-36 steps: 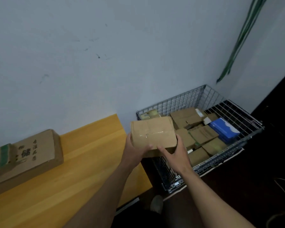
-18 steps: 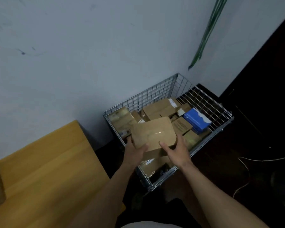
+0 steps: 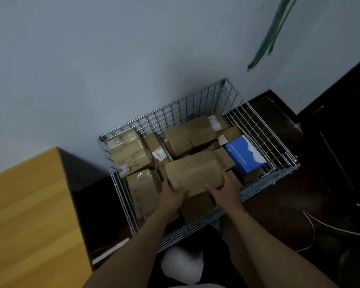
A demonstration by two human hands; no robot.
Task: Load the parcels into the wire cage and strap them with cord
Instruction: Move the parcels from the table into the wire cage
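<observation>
I hold a brown cardboard parcel (image 3: pixel 193 171) with both hands inside the wire cage (image 3: pixel 197 104), low over the other parcels. My left hand (image 3: pixel 172 195) grips its near left corner, thumb on top. My right hand (image 3: pixel 223 189) grips its near right end. The cage on the floor holds several brown parcels, among them a taped one (image 3: pixel 128 152) at the far left and a large one (image 3: pixel 188 136) at the back, plus a blue box (image 3: pixel 242 155) at the right. A thin cord (image 3: pixel 328 225) lies on the dark floor to the right.
A yellow wooden table (image 3: pixel 29 215) stands to the left of the cage, its corner close to the cage's left wall. A pale wall rises behind the cage. Green straps (image 3: pixel 268 34) hang on the wall at the upper right. Dark floor lies to the right.
Both hands have carried the parcel from above the table's edge over to the cage and lowered it in among the other parcels. The view has swung right and down.
</observation>
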